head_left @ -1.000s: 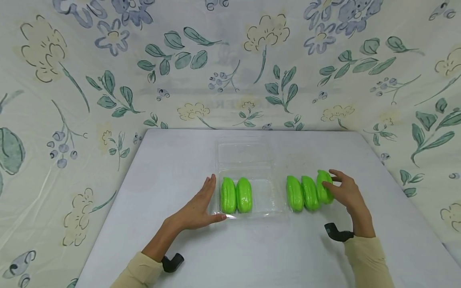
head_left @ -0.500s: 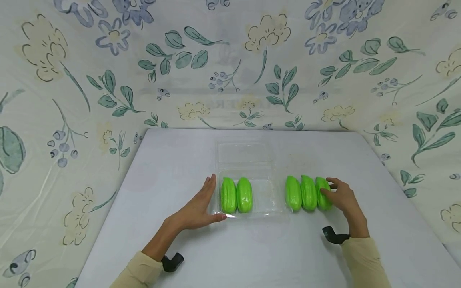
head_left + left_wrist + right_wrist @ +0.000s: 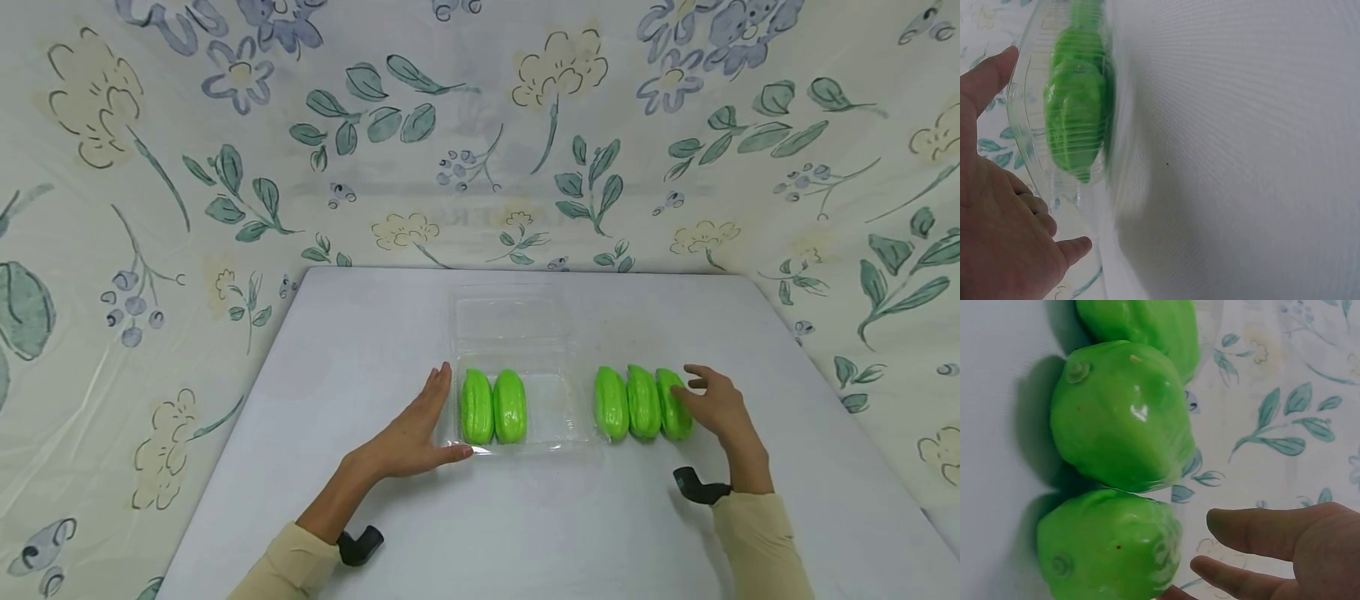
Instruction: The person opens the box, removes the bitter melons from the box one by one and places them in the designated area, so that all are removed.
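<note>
A clear plastic clamshell box [image 3: 557, 408] lies with its lid [image 3: 510, 312] folded back, away from the person. In its left part sit two bright green, ridged, elongated fruits [image 3: 511, 407] side by side. My left hand [image 3: 405, 433] rests at the box's left front corner, fingers straight along the side and thumb at the front edge. To the right of the box, three like fruits stand in a row; the rightmost green fruit [image 3: 674, 406] is nearest my right hand [image 3: 716, 407]. In the right wrist view, the right thumb and fingers [image 3: 1250, 531] are spread beside that fruit, holding nothing.
The white table [image 3: 525, 525] carries the box and the row of fruits. A floral-patterned sheet [image 3: 480, 133] hangs behind and at both sides of it. Black wrist cameras [image 3: 362, 547] sit on both wrists, below the tan sleeves.
My right hand moved left with the rightmost fruit, setting it close against the others, then loosened its fingers and drew slightly right. The middle fruit shifted a little. My left hand stayed put.
</note>
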`<state>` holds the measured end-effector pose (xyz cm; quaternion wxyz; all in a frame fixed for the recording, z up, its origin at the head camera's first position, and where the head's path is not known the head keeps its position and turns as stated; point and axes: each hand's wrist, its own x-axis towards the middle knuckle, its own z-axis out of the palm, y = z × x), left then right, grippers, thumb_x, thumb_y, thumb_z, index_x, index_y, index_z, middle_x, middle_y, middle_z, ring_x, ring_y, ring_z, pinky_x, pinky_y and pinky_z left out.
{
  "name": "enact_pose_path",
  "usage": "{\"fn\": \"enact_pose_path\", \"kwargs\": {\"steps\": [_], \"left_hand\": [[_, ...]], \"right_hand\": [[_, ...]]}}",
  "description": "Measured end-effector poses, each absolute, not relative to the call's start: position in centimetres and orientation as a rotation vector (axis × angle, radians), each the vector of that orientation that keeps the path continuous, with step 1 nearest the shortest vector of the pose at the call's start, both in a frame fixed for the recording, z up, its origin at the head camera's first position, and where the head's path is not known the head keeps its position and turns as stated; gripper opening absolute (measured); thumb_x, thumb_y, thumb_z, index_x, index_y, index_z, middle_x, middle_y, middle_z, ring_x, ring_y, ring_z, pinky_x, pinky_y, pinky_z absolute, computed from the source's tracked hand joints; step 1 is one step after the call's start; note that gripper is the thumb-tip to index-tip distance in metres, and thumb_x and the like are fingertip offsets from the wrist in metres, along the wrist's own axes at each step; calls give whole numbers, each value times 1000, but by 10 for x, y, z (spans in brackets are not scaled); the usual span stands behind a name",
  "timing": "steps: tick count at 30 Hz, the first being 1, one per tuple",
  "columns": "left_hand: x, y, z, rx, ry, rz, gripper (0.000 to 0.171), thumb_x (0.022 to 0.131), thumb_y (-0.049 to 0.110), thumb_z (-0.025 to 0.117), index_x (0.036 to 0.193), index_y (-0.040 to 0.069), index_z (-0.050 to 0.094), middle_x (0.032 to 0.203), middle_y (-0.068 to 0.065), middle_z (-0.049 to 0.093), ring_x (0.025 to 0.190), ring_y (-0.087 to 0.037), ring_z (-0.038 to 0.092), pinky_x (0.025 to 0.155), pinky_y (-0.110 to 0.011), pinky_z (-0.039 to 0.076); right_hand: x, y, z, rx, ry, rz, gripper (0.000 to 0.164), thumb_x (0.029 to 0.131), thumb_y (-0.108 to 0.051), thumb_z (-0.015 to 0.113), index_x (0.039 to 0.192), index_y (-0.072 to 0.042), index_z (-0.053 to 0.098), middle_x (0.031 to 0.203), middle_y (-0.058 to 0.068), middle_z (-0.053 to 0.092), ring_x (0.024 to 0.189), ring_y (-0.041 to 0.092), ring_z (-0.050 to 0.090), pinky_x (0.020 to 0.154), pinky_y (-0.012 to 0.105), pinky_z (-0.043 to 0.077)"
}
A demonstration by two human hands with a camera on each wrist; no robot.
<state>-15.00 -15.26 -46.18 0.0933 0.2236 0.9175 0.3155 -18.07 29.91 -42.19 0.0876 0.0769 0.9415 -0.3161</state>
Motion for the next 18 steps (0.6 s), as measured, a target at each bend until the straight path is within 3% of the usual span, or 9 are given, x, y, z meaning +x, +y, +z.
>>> {"fn": "enact_pose_path", "kwargs": {"steps": [10, 18], "left_hand": [[-150, -152, -462, 677, 2728, 944, 120, 81, 57, 72, 157, 6, -4, 163, -5, -4, 148, -18, -5, 116, -47, 16], [-150, -152, -462, 675, 2732, 946, 120, 80, 57, 73, 157, 6, -5, 163, -6, -3, 148, -18, -5, 116, -47, 16]], "right_hand": [[-183, 293, -415, 174, 2892, -923, 61, 100, -30, 53, 146, 7, 35, 137, 39, 43, 122, 60, 40, 90, 68, 41], [-182, 273, -399, 76, 2908, -1027, 59, 102, -32, 53, 147, 4, 37, 138, 35, 45, 117, 55, 50, 87, 62, 47]]}}
